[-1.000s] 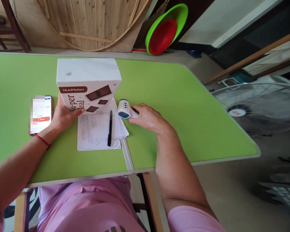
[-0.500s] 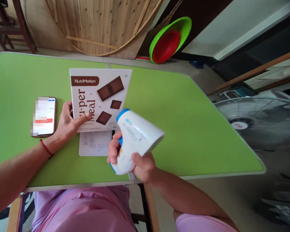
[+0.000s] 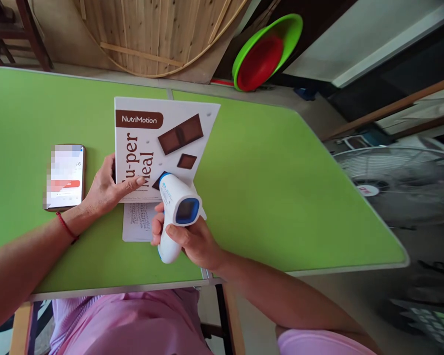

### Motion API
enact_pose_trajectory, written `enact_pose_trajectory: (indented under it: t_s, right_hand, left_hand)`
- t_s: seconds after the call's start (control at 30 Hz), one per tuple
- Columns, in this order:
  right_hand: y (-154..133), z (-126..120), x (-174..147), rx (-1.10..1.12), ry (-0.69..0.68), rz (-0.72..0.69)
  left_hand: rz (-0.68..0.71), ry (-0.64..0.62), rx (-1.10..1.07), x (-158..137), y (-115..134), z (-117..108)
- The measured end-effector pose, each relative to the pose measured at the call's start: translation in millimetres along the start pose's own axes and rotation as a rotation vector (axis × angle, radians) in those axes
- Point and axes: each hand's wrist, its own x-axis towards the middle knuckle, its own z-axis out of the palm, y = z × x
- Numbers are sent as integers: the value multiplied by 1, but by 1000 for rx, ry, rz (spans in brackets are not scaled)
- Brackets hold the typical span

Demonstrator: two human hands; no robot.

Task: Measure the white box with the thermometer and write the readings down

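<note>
My left hand (image 3: 111,185) grips the lower left side of a white box (image 3: 140,148) printed "NutriMotion" with pictures of chocolate pieces, thumb on its front face. The box is held up, tilted, over the green table. In my right hand (image 3: 188,241) is a white and blue infrared thermometer (image 3: 172,207), shaped like a pistol. Its dark screen faces me, and its blue-rimmed front end overlaps the box's lower part; whether they touch I cannot tell. A sheet with handwriting (image 3: 136,227) lies under the box, partly hidden.
A phone (image 3: 64,177) with a lit screen lies left of my left hand on the green table (image 3: 262,197). Beyond the table's edge are a large fan (image 3: 373,182) at right, green and red basins (image 3: 261,64), and a round wooden board (image 3: 159,34).
My right hand has turned the thermometer, so its screen now faces me and its front end points at the box. The box has shifted slightly right in view.
</note>
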Motion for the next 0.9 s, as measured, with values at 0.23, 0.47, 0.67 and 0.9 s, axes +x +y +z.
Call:
enact_pose_trajectory:
  t_s: [0.23,0.47,0.67,0.9]
  right_hand:
    - [4,-1,5,-11,-26,-9]
    - [2,-1,7,-42,-34,-20]
    - [4,-4,7,-51,-45,-27]
    - [3,-4,8,-34,-23,-9]
  left_hand:
    - [17,-19,37,1,-1,-2]
    - [52,-7,25,3,-7,-3]
    - [50,-19,37,3,-6,-3]
    - [52,-29,64,3,-3,-3]
